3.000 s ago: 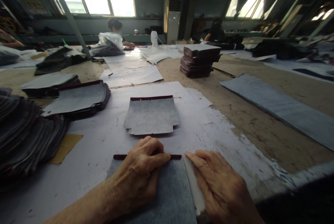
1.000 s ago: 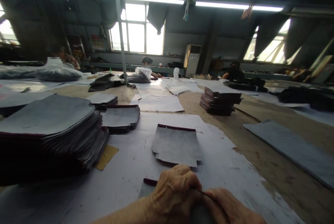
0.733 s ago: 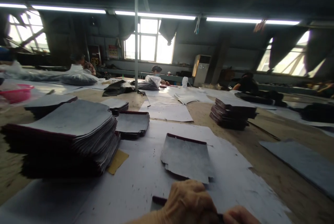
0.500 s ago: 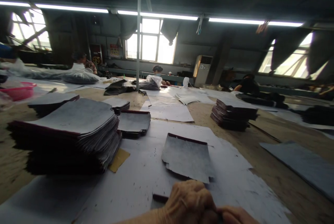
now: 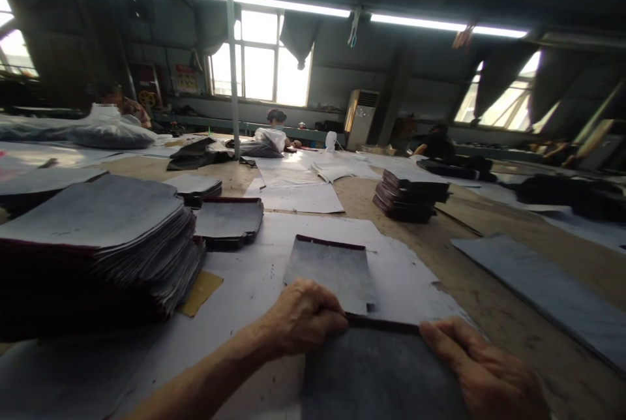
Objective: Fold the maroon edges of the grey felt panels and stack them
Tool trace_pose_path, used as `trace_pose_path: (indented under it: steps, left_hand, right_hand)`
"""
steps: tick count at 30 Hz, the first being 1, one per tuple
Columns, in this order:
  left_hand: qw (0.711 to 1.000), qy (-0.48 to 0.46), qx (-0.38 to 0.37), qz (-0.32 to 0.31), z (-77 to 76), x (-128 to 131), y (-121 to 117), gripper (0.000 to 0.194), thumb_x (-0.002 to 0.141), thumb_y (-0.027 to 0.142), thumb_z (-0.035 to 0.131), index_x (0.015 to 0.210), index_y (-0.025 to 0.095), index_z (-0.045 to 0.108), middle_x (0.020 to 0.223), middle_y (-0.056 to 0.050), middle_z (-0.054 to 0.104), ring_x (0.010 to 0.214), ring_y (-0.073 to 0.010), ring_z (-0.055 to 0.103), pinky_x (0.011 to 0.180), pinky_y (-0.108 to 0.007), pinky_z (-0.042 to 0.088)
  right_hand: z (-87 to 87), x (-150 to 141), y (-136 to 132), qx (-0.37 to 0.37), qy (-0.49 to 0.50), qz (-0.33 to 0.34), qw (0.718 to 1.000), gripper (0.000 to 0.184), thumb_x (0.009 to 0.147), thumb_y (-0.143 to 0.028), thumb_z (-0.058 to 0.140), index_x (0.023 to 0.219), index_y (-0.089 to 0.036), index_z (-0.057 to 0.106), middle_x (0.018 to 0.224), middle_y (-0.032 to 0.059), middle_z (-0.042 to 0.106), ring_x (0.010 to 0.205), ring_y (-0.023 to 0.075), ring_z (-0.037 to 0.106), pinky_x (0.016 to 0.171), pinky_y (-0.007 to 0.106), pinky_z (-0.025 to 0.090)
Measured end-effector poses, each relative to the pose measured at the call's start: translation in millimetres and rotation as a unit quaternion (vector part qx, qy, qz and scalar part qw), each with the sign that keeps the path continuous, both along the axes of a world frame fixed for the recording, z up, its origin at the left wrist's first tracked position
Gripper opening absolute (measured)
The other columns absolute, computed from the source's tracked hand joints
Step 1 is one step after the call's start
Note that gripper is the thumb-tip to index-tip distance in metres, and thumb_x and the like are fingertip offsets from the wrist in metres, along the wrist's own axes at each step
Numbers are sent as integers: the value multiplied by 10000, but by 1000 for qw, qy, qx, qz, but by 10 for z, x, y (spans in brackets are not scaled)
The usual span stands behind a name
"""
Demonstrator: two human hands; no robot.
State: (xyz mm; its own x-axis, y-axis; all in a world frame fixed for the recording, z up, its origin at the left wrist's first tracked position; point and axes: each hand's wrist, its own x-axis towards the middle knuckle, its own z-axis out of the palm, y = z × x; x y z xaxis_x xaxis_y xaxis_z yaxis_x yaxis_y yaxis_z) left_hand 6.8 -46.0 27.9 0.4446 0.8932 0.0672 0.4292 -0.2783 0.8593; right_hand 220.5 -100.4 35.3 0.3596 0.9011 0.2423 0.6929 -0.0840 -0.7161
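A grey fabric panel (image 5: 376, 374) with a dark red folded top edge is held up at the bottom of the view. My left hand (image 5: 308, 315) pinches that edge near its left corner. Its right corner is gripped between the thumb and fingers of my right hand (image 5: 482, 364). Just beyond lies a second grey panel (image 5: 330, 270), flat on white paper (image 5: 249, 335), with the same dark red strip along its far side. My left hand overlaps its near edge.
At left stands a tall stack of grey panels (image 5: 92, 218), with a smaller stack (image 5: 227, 221) behind. A yellow card piece (image 5: 203, 293) lies beside it. Dark red bundles (image 5: 411, 195) and a long grey strip (image 5: 538, 289) are at right. People sit across the table.
My hands were close together over the panel's edge and have spread apart along it, lifting the panel. The head view swung left, then partly back right.
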Motion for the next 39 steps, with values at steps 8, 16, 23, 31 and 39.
trace_pose_path:
  steps: [8, 16, 23, 31, 39]
  left_hand:
    - [997, -32, -65, 39, 24, -205, 201, 253, 657, 346, 558, 659, 118, 667, 485, 36, 443, 483, -86, 375, 481, -210, 278]
    - [983, -10, -19, 180, 230, -340, 621, 290, 652, 395, 565, 673, 120, 657, 468, 20, 482, 473, -115, 455, 464, -221, 310]
    - [953, 79, 117, 270, 49, -260, 1032, 157, 743, 272, 564, 778, 179, 686, 738, -26, 641, 751, -164, 572, 717, -290, 402]
    - [912, 136, 230, 310, -314, -222, 1110, 200, 793, 272, 509, 806, 228, 704, 819, -12, 619, 773, -146, 587, 709, -242, 424]
    - [885, 167, 338, 272, -275, -195, 1041, 335, 806, 261, 405, 1031, 185, 642, 1061, -88, 586, 937, -248, 548, 827, -382, 427]
  right_hand:
    - [-132, 52, 300, -49, 121, 44, 990, 367, 686, -540, 500, 568, -192, 521, 461, -49, 441, 433, 97, 402, 417, 206, 317]
    - [23, -131, 1044, -49, 40, 94, 994, 288, 770, -394, 490, 585, -175, 511, 479, -50, 466, 460, 94, 454, 441, 209, 336]
    - [-105, -295, 1465, -27, -113, 73, 991, 242, 878, -363, 484, 824, -146, 577, 789, 7, 588, 712, 115, 561, 685, 302, 467]
    - [-334, -350, 1524, -2, -172, 45, 984, 237, 892, -345, 468, 889, -137, 583, 828, 19, 604, 761, 131, 585, 737, 337, 477]
    - [-376, -409, 1505, -17, -166, 16, 986, 283, 875, -374, 488, 1020, -139, 552, 908, 35, 601, 821, 153, 583, 771, 369, 466]
